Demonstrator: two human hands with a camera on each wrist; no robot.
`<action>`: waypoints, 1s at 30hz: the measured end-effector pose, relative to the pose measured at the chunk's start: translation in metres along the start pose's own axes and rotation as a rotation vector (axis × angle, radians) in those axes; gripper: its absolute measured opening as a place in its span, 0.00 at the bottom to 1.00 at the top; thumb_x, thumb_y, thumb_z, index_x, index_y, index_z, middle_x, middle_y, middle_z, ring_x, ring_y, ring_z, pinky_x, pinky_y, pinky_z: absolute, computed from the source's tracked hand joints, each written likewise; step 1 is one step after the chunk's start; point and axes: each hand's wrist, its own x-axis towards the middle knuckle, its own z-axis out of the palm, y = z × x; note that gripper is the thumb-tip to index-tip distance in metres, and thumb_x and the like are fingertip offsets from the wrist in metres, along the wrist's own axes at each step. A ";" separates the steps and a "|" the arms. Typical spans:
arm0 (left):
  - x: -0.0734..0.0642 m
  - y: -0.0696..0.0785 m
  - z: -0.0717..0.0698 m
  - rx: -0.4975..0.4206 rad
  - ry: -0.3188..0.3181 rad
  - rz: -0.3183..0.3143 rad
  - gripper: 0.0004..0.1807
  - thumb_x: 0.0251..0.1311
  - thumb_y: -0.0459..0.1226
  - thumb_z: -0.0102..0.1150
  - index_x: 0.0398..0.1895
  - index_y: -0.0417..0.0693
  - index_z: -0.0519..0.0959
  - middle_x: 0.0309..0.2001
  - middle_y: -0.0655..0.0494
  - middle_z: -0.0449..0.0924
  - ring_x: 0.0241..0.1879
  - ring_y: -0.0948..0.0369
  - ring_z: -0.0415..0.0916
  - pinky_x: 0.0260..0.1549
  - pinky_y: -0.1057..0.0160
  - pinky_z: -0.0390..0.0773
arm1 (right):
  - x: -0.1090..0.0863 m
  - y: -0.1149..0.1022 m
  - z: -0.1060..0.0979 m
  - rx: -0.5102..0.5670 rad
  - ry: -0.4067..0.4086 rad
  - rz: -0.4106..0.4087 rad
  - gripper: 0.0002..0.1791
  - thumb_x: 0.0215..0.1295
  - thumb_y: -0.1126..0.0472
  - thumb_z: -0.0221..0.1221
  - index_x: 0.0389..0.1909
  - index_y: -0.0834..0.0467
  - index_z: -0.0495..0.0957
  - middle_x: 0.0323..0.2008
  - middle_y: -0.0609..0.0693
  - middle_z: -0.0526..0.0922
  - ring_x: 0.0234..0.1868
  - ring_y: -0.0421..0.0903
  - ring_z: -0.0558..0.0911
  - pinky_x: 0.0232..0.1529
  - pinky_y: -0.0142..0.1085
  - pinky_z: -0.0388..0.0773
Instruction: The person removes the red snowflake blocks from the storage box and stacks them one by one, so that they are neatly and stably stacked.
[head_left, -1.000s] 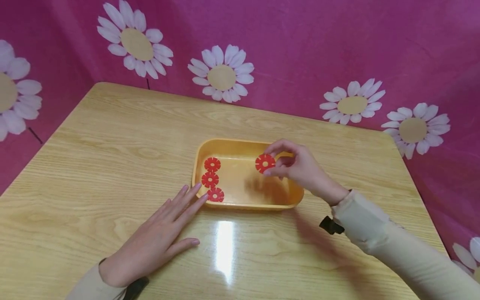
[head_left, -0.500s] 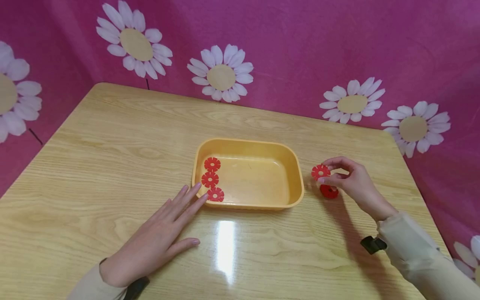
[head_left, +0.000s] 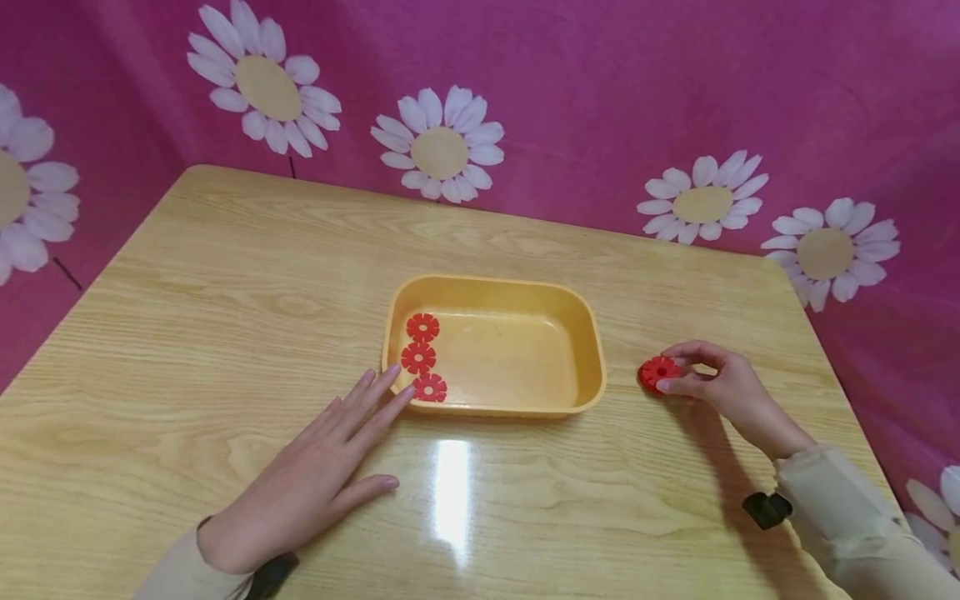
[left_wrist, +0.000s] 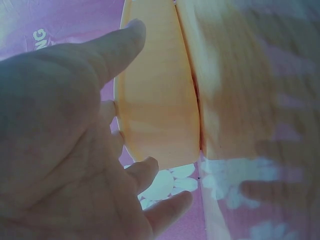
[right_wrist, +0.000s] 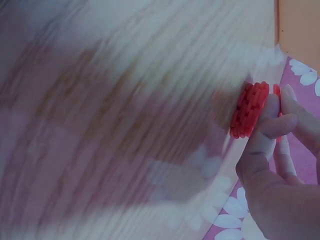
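A small stack of red notched discs (head_left: 660, 376), like flower-shaped connector pieces, lies on the table to the right of a yellow plastic tray (head_left: 491, 413). My right hand (head_left: 723, 392) is at the stack, thumb and forefinger at its rim. In the right wrist view a thin red disc (right_wrist: 277, 90) shows edge-on between the fingers, beside the thicker stack (right_wrist: 249, 110); the hand hides most of it. Three red discs (head_left: 418, 357) line the tray's left end inside. My left hand (head_left: 307, 475) lies with fingers straight, fingertips touching the tray's near left corner.
The wooden table (head_left: 247, 333) carries the tray near its middle. Behind it hangs a magenta cloth (head_left: 570, 100) printed with white daisies. Bare tabletop surrounds the tray, with a bright reflection (head_left: 452, 500) in front.
My right hand has carried a red disc from above the tray's right side out to the stack on the table, then lowered to it. The left hand has kept its place.
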 end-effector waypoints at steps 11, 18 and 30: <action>0.000 0.000 0.001 -0.001 -0.002 0.000 0.48 0.64 0.51 0.61 0.80 0.62 0.43 0.79 0.60 0.35 0.77 0.55 0.37 0.67 0.41 0.57 | -0.001 0.003 0.001 -0.042 0.010 0.001 0.31 0.60 0.53 0.69 0.59 0.64 0.72 0.43 0.57 0.71 0.31 0.41 0.73 0.26 0.34 0.77; 0.000 0.000 0.000 0.000 -0.004 -0.003 0.48 0.63 0.52 0.62 0.80 0.62 0.43 0.79 0.61 0.34 0.77 0.56 0.36 0.67 0.41 0.57 | -0.003 0.003 -0.004 -0.023 0.023 -0.023 0.31 0.62 0.52 0.67 0.61 0.64 0.72 0.48 0.58 0.73 0.32 0.42 0.78 0.31 0.34 0.80; 0.000 -0.001 0.000 0.015 -0.006 0.003 0.48 0.64 0.52 0.61 0.80 0.61 0.43 0.79 0.61 0.34 0.77 0.54 0.37 0.67 0.41 0.57 | 0.007 -0.045 0.017 0.026 0.021 -0.128 0.27 0.62 0.54 0.67 0.58 0.62 0.73 0.51 0.59 0.73 0.34 0.44 0.81 0.34 0.27 0.78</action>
